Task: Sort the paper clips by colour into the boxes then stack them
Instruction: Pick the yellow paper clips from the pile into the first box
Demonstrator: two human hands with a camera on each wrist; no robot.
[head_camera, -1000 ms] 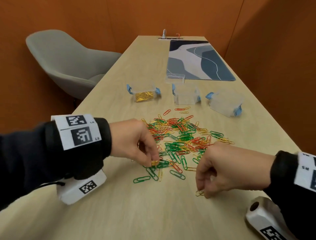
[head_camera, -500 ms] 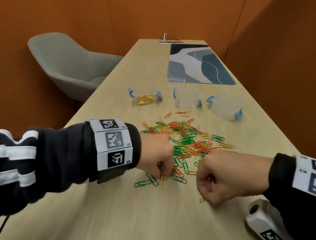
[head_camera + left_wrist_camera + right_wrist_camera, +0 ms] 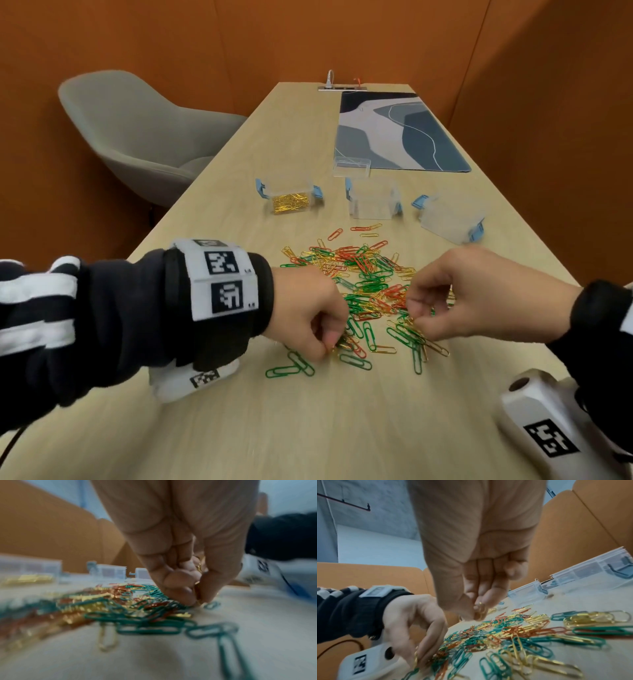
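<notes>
Head view: a person's two hands work at a pile (image 3: 363, 284) of green, red and gold paper clips on a wooden table (image 3: 308, 428). The left hand (image 3: 305, 315) is curled at the pile's near left edge, thumb and fingertips pinched down on gold clips (image 3: 344, 342). The right hand (image 3: 479, 298) hovers over the near right side of the pile, fingers curled, thumb and forefinger closed on a few gold clips. Three clear boxes with blue latches sit in a row beyond the pile: the left box (image 3: 289, 200) holds gold clips, the middle box (image 3: 373, 202) and right box (image 3: 448, 219) look empty. A clear lid (image 3: 352, 167) lies behind the middle box, at the edge of a blue-grey mat (image 3: 394, 133). A grey chair (image 3: 137, 137) stands to the left against orange walls

Left wrist view, blurred: the left hand (image 3: 185, 561) points down, fingertips (image 3: 178, 596) pressed against the thumb at the table, gold wire glinting between them. Green clips (image 3: 154, 627) lie nearest the camera, and the boxes show faintly behind

Right wrist view: the right hand (image 3: 479, 574) hangs above the pile (image 3: 513, 635), fingers folded in, a small bunch of gold clips (image 3: 480, 609) pinched at the tips. The left hand (image 3: 419, 626) reaches into the clips at lower left, gold clips under its fingertips
</notes>
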